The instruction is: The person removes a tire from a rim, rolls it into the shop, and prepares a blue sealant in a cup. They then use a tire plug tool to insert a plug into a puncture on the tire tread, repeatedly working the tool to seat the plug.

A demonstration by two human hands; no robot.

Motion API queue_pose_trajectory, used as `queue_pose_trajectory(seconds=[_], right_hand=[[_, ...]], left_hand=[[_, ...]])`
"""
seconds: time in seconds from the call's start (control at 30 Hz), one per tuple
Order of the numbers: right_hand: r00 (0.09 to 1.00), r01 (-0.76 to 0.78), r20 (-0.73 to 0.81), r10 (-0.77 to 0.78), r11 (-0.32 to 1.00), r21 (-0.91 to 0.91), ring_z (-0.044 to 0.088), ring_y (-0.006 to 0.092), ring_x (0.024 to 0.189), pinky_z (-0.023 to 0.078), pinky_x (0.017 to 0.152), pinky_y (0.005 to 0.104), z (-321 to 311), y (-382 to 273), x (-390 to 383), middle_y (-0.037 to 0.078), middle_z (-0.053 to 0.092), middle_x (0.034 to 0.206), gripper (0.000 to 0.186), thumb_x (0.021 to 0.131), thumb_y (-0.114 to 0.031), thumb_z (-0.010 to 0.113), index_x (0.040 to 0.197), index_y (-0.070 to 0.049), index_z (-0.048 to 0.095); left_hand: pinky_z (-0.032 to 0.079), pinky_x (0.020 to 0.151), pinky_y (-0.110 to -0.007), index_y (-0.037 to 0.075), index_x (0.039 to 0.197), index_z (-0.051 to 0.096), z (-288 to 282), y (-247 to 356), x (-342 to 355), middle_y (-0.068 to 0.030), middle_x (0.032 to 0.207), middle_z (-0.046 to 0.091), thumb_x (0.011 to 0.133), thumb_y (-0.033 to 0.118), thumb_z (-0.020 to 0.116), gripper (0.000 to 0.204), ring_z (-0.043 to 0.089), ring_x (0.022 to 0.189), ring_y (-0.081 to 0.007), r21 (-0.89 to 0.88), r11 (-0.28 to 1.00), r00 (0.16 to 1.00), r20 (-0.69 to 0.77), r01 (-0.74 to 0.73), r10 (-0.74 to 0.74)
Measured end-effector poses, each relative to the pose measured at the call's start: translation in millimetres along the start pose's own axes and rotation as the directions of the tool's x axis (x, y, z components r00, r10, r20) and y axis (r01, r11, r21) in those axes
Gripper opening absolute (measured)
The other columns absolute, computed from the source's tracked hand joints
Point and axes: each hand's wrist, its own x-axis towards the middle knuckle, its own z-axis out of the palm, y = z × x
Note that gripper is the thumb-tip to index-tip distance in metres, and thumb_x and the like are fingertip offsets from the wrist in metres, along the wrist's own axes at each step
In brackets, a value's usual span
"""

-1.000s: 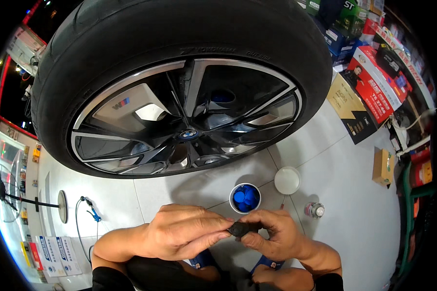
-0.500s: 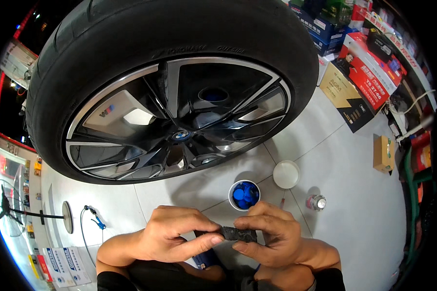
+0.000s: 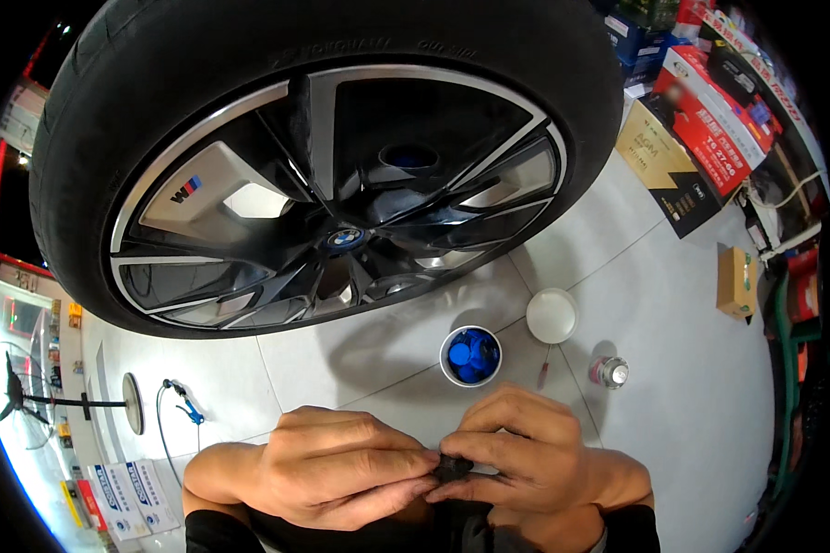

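Low in the head view, my left hand (image 3: pixel 346 465) and my right hand (image 3: pixel 516 452) meet, both closed on a small dark, rough-surfaced piece (image 3: pixel 452 465) pinched between thumbs and fingers; the fingers hide much of it. Above them a big black tire (image 3: pixel 572 166) on an alloy wheel (image 3: pixel 360 212) with dark and silver spokes fills the upper middle, tilted toward me. Just beyond my hands a white tub (image 3: pixel 470 355) holding several blue discs stands on the tiled floor, beside a white round lid (image 3: pixel 551 315), a thin red-handled tool (image 3: pixel 543 373) and a small bottle (image 3: pixel 609 371).
Stacked red, gold, green and blue boxes (image 3: pixel 701 111) stand at upper right, with a small cardboard box (image 3: pixel 736 281) below them. At left lie a hose with a blue air gun (image 3: pixel 192 410) and flat white boxes (image 3: pixel 129 498), near a fan stand (image 3: pixel 134 403).
My fingers have closed further round the dark piece, covering more of it than half a second ago, and both hands sit slightly lower. The wheel has shifted in view with my head.
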Motion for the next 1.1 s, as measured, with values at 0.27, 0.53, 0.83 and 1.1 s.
queue_pose_trajectory(seconds=[0.27, 0.53, 0.83, 1.1], right_hand=[[0.995, 0.079, -0.055, -0.082, 0.995, -0.055, 0.055, 0.0170, 0.058, 0.043, 0.046, 0.0258, 4, 1, -5, 0.007, 0.055, 0.073, 0.034, 0.062, -0.015, 0.081, 0.087, 0.002, 0.064], [0.989, 0.136, -0.039, -0.143, 0.980, -0.147, 0.056, 0.0170, 0.058, 0.045, 0.045, 0.0260, 4, -2, -5, 0.007, 0.054, 0.073, 0.034, 0.065, -0.012, 0.080, 0.090, 0.003, 0.064], [0.990, 0.114, -0.072, -0.119, 0.992, -0.060, 0.059, 0.0178, 0.061, 0.048, 0.048, 0.0258, 10, 1, -10, 0.007, 0.057, 0.078, 0.036, 0.065, -0.014, 0.080, 0.093, 0.003, 0.064], [0.989, 0.060, -0.134, -0.067, 0.997, -0.052, 0.059, 0.0187, 0.064, 0.049, 0.051, 0.0265, 8, 5, -10, 0.008, 0.058, 0.078, 0.034, 0.063, -0.014, 0.079, 0.090, 0.002, 0.065]], left_hand=[[0.052, 0.051, -0.026, -0.001, 0.080, 0.066, -6, 7, 0, -0.0114, 0.070, 0.066, 0.072, 0.007, 0.070, 0.012, 0.065, 0.058, -0.0198, -0.070, 0.982, 0.984, 0.040, 0.176, -0.174], [0.051, 0.053, -0.027, -0.003, 0.083, 0.066, -7, 10, 5, -0.0139, 0.071, 0.066, 0.071, 0.003, 0.069, 0.013, 0.066, 0.060, -0.0219, -0.060, 0.954, 0.953, 0.101, 0.293, -0.287], [0.042, 0.045, -0.024, 0.000, 0.082, 0.065, 3, -8, 1, -0.0063, 0.066, 0.061, 0.070, 0.001, 0.066, 0.012, 0.056, 0.051, -0.0152, -0.299, 0.904, 0.952, 0.090, 0.306, -0.292], [0.042, 0.046, -0.023, 0.000, 0.085, 0.065, 6, -2, -1, -0.0066, 0.070, 0.062, 0.070, -0.001, 0.067, 0.015, 0.057, 0.053, -0.0134, -0.297, 0.883, 0.930, 0.054, 0.362, -0.363]])
